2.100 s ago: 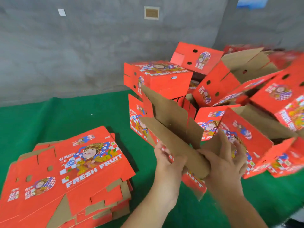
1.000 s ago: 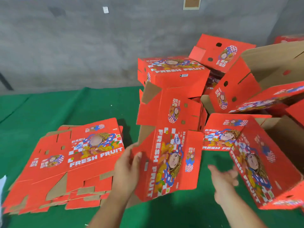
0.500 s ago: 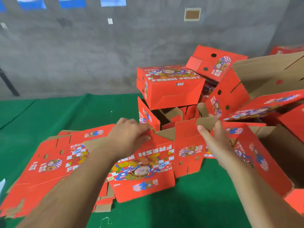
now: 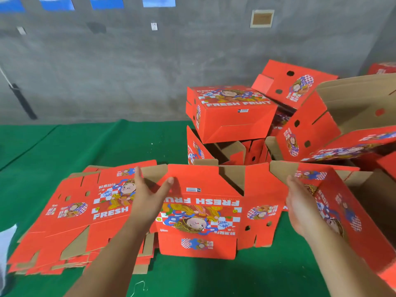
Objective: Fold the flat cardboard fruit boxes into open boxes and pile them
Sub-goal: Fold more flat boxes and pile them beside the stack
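Observation:
An opened red "FRESH FRUIT" box [image 4: 199, 213] stands on the green mat [image 4: 90, 146] in front of me, its top flaps up and brown inside showing. My left hand [image 4: 147, 198] lies open at the box's upper left corner, fingers spread, thumb on the red flap. My right hand [image 4: 300, 209] is flat and open just beside the box's right end panel, holding nothing. A stack of flat red boxes [image 4: 70, 213] lies to the left, partly under my left forearm. Folded boxes are piled [image 4: 231, 114] behind and to the right.
A grey concrete wall [image 4: 107, 71] closes off the back. One large open box [image 4: 351, 213] lies tilted right beside my right arm. Bare green mat stretches at the far left and along the near edge. Something white [image 4: 6, 236] shows at the left border.
The box has been turned over and set down on the mat. My left hand has released its grip on the top and spread open; my right hand has drawn back to the right.

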`<state>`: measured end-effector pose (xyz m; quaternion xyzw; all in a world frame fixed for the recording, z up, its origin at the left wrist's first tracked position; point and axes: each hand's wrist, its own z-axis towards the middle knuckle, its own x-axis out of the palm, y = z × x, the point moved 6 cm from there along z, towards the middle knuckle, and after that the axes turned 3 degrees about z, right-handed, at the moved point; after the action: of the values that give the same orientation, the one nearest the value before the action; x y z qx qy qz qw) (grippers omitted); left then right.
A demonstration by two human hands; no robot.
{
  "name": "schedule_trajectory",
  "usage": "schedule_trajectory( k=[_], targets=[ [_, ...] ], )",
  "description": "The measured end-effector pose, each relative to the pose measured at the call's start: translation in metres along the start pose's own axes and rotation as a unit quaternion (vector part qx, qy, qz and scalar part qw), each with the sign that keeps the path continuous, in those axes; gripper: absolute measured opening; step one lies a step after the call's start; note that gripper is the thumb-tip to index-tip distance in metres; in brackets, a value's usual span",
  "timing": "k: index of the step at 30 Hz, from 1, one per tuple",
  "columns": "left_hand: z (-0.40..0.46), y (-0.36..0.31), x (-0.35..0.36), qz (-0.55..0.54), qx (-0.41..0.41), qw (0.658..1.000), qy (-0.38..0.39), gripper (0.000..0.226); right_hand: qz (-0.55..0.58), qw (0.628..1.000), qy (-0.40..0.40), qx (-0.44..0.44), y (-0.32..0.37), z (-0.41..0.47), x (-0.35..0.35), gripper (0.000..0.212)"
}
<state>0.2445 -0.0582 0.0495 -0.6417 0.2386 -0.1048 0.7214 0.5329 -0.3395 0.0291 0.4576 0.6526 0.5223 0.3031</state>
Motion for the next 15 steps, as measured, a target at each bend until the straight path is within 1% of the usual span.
schedule_trajectory(
  k=[1,2,3,5,6,8,10,12,13,14,15],
  targets=[
    [-0.003,-0.001,0.002,0.005,0.007,1.0,0.013,0.082,0.0,1.0,-0.005,0.015,-0.002,-0.002,0.004,0.057],
    [-0.008,-0.005,0.008,-0.003,0.018,0.999,0.038,0.064,0.011,1.0,0.0,0.029,-0.003,-0.007,0.01,0.057],
    [-0.013,-0.008,0.016,-0.02,0.024,0.997,0.066,0.058,0.031,0.999,0.017,0.039,-0.004,-0.011,0.018,0.054],
    [-0.025,-0.013,0.033,-0.026,0.035,0.993,0.105,0.065,0.038,0.996,0.06,0.048,-0.003,-0.022,0.036,0.044],
    [-0.031,-0.016,0.041,-0.019,0.049,0.992,0.115,0.064,0.022,0.996,0.07,0.045,-0.001,-0.027,0.044,0.041],
    [-0.039,-0.022,0.051,0.012,0.085,0.99,0.11,0.049,-0.007,0.997,0.076,-0.007,0.009,-0.032,0.051,0.039],
    [-0.042,-0.023,0.052,-0.003,0.087,0.991,0.1,0.043,-0.024,0.99,0.117,-0.071,0.02,-0.038,0.057,0.049],
    [-0.043,-0.023,0.048,-0.049,0.065,0.993,0.088,0.046,-0.046,0.984,0.145,-0.09,0.02,-0.041,0.057,0.07],
    [-0.043,-0.023,0.046,-0.062,0.055,0.994,0.076,0.049,-0.049,0.982,0.156,-0.096,0.02,-0.042,0.056,0.078],
    [-0.043,-0.022,0.043,-0.057,0.044,0.996,0.053,0.049,-0.052,0.979,0.163,-0.107,0.021,-0.043,0.056,0.08],
    [-0.041,-0.02,0.038,-0.032,0.033,0.999,0.014,0.047,-0.053,0.978,0.165,-0.117,0.023,-0.044,0.054,0.078]
  ],
)
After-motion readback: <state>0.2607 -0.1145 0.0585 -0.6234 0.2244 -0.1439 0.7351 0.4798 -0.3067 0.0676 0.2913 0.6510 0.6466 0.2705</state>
